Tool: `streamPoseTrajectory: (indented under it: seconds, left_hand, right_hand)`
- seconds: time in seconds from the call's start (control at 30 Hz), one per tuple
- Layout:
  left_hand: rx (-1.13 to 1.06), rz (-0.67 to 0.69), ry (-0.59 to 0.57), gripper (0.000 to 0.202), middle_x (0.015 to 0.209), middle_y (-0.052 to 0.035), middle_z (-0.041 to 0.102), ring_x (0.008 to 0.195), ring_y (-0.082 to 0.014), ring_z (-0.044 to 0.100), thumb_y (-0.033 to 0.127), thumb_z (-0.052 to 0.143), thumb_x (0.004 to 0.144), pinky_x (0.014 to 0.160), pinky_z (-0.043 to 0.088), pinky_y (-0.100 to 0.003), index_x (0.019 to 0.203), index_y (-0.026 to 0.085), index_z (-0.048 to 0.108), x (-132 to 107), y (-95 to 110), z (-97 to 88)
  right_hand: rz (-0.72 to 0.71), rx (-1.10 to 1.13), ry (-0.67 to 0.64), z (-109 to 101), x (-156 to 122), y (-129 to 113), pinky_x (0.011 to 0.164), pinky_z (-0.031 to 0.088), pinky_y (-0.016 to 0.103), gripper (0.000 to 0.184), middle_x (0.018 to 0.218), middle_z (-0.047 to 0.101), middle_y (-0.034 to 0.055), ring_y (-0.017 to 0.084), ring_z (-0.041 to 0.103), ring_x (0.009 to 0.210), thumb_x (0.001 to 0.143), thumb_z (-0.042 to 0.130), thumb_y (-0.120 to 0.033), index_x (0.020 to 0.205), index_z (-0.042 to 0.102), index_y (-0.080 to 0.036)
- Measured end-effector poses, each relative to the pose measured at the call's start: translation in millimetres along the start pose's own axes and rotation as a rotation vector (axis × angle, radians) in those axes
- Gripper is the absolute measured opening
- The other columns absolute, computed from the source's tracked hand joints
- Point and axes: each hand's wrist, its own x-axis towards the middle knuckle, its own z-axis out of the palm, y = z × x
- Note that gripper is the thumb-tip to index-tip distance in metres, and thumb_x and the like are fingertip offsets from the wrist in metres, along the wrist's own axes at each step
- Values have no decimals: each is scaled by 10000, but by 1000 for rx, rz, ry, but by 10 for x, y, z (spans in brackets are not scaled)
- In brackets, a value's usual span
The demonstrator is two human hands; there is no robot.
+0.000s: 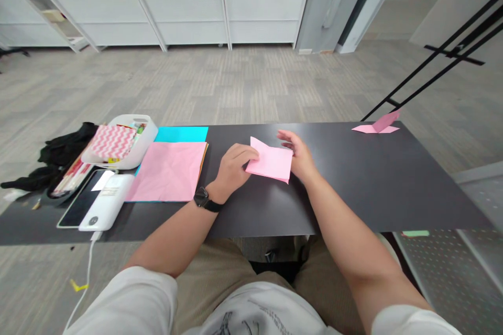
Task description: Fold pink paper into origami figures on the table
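Observation:
A folded piece of pink paper (271, 163) is held just above the dark table in front of me. My left hand (234, 165), with a black watch on the wrist, pinches its left edge between thumb and fingers. At the paper's right edge is my right hand (299, 156), its fingers apart and curved behind that side. Whether the right fingertips touch the paper is partly hidden. A stack of pink sheets (168, 170) lies to the left of my left hand. Toward the far right corner stands a folded pink paper shape (381, 124).
On the left of the table (373, 183) are a white basket (145, 141) with a zigzag-patterned packet, a white power bank (108, 203) with a cable, a dark-screened tablet (82, 204) and black cloth (66, 144). A blue sheet (183, 134) shows behind the pink stack.

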Motion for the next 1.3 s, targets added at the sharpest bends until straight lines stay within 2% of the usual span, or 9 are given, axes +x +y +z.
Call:
streamPoseTrajectory:
  seconds: [0.13,0.23,0.4,0.57,0.8,0.9,1.03,1.17,1.3]
  left_hand:
    - [111,-16,-302,329,1165,-74,782,1115,-243,708,49,548,875,1013,566,-426,1048,229,762,10,-113,82]
    - [158,12,-419,445,1240,-82,771,1179,-256,685,23,521,852,1087,542,-452,1155,222,778,-3,-149,98]
    - [227,39,-433,465,1400,-86,724,1303,-288,632,108,553,913,1181,483,-502,1310,235,759,-45,-95,48]
    - [180,79,-464,418,1480,-93,687,1369,-296,608,210,625,948,1219,449,-510,1346,242,748,-55,-81,39]
    - [155,96,-504,271,1379,-50,753,1275,-265,662,204,641,979,1217,440,-520,1169,272,822,-31,-101,37]
    - [165,80,-504,255,1392,-47,745,1321,-275,635,343,709,989,1278,365,-558,1216,290,811,-31,-28,30]
    - [207,27,-499,410,1440,-68,715,1394,-305,584,538,709,993,1337,240,-620,1309,285,774,-38,79,30]
    - [246,-2,-516,373,1466,-71,699,1398,-289,587,447,573,1082,1323,285,-615,1374,279,733,-40,94,76]
    - [305,-11,-485,308,1504,-88,677,1415,-307,582,414,597,1067,1340,249,-630,1251,235,768,-41,98,162]
  right_hand:
    - [96,-273,65,-215,67,152,1089,572,533,425,1290,752,105,296,691,1250,952,512,-256,1289,770,-281]
    - [68,-360,9,-295,67,186,1112,558,537,362,1185,779,91,292,716,1172,977,511,-257,1158,824,-279]
    - [-73,-433,-294,-182,-18,134,1224,469,530,318,1418,691,83,290,629,1362,998,642,-356,1259,818,-317]
    - [-23,-597,-446,-88,-75,178,1304,302,671,384,1636,533,73,385,408,1584,975,730,-395,1356,778,-389]
    - [-17,-615,-382,-96,-77,259,1296,298,695,350,1640,529,49,396,379,1598,975,747,-341,1315,796,-412]
    - [-25,-617,-338,-37,-83,275,1283,315,698,345,1604,555,82,415,406,1571,960,771,-345,1301,809,-379]
    - [-47,-607,-277,83,-89,277,1272,351,663,318,1544,597,105,403,475,1506,946,783,-328,1260,827,-341]
    - [-90,-544,-275,104,-69,218,1232,436,568,312,1447,666,113,345,587,1391,956,756,-304,1262,817,-301]
    - [-46,-466,-269,-48,-42,121,1088,552,453,352,1247,783,83,270,717,1167,1020,611,-212,1321,780,-275]
